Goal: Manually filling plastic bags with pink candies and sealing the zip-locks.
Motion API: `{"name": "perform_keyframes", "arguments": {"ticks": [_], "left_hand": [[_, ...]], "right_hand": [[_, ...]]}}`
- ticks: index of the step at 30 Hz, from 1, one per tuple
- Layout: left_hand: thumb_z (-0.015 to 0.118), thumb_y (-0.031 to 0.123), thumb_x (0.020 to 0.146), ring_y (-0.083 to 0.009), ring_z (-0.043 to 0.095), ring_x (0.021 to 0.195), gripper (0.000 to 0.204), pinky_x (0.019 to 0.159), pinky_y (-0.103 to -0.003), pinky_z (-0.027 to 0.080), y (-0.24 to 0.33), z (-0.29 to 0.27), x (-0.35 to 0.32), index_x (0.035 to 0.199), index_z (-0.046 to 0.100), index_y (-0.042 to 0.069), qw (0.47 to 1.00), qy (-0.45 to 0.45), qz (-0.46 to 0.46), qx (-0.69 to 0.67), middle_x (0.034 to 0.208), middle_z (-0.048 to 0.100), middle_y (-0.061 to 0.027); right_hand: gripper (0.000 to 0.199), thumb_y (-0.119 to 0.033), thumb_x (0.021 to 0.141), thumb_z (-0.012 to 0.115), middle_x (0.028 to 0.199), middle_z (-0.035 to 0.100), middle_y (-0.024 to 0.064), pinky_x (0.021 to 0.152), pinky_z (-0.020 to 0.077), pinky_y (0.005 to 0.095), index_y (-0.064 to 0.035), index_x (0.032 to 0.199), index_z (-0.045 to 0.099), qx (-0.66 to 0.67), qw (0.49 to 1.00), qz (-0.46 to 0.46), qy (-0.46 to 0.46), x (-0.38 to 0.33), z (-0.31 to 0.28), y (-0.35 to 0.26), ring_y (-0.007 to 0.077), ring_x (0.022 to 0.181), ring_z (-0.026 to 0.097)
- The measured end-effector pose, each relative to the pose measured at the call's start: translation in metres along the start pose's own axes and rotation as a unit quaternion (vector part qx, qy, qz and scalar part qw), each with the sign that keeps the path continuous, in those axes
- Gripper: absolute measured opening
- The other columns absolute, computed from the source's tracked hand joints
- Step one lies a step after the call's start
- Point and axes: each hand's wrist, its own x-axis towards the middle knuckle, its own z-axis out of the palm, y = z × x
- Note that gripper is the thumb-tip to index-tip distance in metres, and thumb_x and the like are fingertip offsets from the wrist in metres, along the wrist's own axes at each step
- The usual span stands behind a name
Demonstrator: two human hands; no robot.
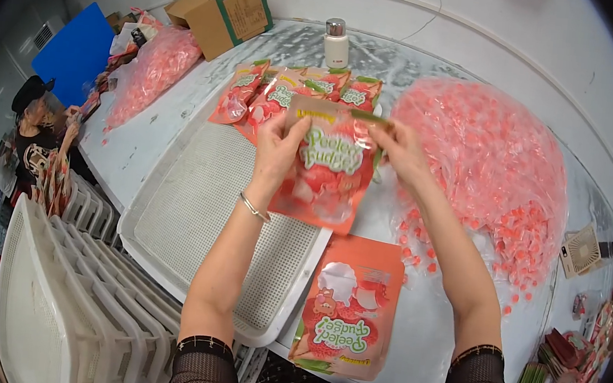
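Observation:
Between my hands I hold up a pink candy pouch (324,167) with a clear window low on its front. My left hand (280,147) grips its upper left edge, thumb on the front. At the top right corner, my right hand (400,151) pinches the pouch's edge. Behind it, several filled pouches (275,97) lie at the far end of a white perforated tray (202,180). A flat pouch (350,310) lies upside down on the table near me. To the right spreads a large clear bag of pink wrapped candies (483,166).
A white bottle with a silver cap (335,43) stands at the back, near a cardboard box (224,16). Another bag of pink candies (156,68) lies left. Stacked white trays (75,294) fill the lower left; a co-worker (45,131) is beyond. More pouches (559,364) sit at lower right, below a small fan (583,252).

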Motion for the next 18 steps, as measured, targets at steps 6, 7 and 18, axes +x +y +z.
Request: {"name": "perform_keyframes", "arguments": {"ticks": [6, 7, 18], "left_hand": [[0.069, 0.027, 0.077, -0.039, 0.028, 0.13, 0.069, 0.106, -0.046, 0.026, -0.05, -0.006, -0.01, 0.133, 0.04, -0.002, 0.933, 0.13, 0.209, 0.263, 0.144, 0.026, -0.0238], [0.068, 0.027, 0.078, -0.0405, 0.028, 0.13, 0.067, 0.106, -0.048, 0.026, -0.081, 0.013, -0.017, 0.135, 0.04, 0.004, 0.921, 0.042, 0.217, 0.321, 0.144, 0.025, -0.0234], [0.057, 0.027, 0.085, -0.0469, 0.028, 0.13, 0.057, 0.102, -0.051, 0.033, -0.126, 0.069, -0.014, 0.139, 0.04, 0.02, 0.811, -0.03, 0.057, 0.581, 0.145, 0.022, -0.0267]], "right_hand": [[0.026, -0.025, 0.089, 0.059, 0.07, 0.059, 0.0019, 0.05, 0.042, 0.0239, -0.0025, 0.1, 0.063, -0.189, 0.964, -0.142, 0.125, 0.123, 0.011, 0.035, 0.0104, 0.058, 0.055], [0.027, -0.026, 0.089, 0.058, 0.072, 0.062, 0.0042, 0.051, 0.0444, 0.0249, -0.0024, 0.101, 0.063, -0.239, 0.946, -0.15, 0.161, 0.132, 0.004, 0.059, 0.0126, 0.059, 0.057], [0.029, -0.02, 0.089, 0.058, 0.102, 0.061, 0.0115, 0.083, 0.0464, 0.0324, -0.0016, 0.111, 0.058, -0.182, 0.973, -0.095, 0.105, -0.125, -0.025, 0.041, 0.0196, 0.096, 0.058]]}}
